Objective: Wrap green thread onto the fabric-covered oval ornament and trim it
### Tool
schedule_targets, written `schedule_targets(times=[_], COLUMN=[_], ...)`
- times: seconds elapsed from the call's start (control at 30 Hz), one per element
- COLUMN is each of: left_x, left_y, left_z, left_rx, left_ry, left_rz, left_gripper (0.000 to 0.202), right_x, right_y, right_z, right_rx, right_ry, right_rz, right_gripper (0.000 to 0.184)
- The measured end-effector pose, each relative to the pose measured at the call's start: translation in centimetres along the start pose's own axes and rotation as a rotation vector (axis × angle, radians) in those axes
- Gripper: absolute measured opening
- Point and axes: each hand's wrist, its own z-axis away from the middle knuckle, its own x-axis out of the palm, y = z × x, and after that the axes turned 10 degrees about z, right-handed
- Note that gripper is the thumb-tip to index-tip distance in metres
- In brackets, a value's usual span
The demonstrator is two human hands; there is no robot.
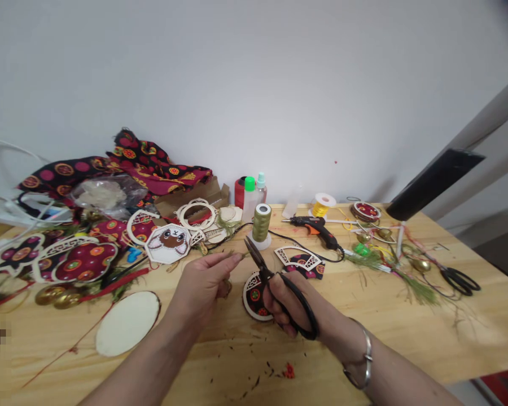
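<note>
My right hand [290, 301] grips a pair of black-handled scissors [260, 260], their blades pointing up and to the left. My left hand [209, 282] is closed in a pinch on thin olive-green thread [242, 255], close to the blade tips. Just behind the scissors, a spool of olive-green thread [261, 224] stands upright. Beneath my right hand lies a round ornament [254, 296] with dark patterned fabric and a pale wooden rim, partly covered by the hand. A fan-shaped wooden piece [300, 258] rests on patterned fabric behind that hand.
On the left, patterned fabric [148, 160], ornaments and gold bells [68, 299] are piled up. A pale oval disc [127, 323] lies nearer. A glue gun [315, 226], a yellow spool [320, 208] and other scissors [460, 280] are to the right. Small clippings dot the front.
</note>
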Motion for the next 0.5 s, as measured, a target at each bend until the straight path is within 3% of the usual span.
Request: schedule_targets(times=[0.13,0.27,0.37,0.5], left_x=[-0.2,-0.4,-0.3,-0.2], left_y=[0.0,0.1,0.2,0.2], left_z=[-0.2,-0.4,-0.4,-0.4], left_rx=[0.013,0.022,-0.003,-0.012], left_ry=[0.010,0.026,0.036,0.030], left_rz=[0.035,0.081,0.103,0.113], left_gripper=[0.021,0.022,0.023,0.024], right_x=[-1.2,-2.2,-3.9,-8.5], right_y=[-0.7,-1.0,0.2,4.5], right_z=[1.5,4.4,6.8,10.0], right_rx=[-0.029,-0.038,0.025,0.254], right_ry=[-0.023,-0.008,0.193,0.463], right_rz=[0.177,0.578,0.947,1.292], right_gripper=[0.057,0.045,0.038,0.033])
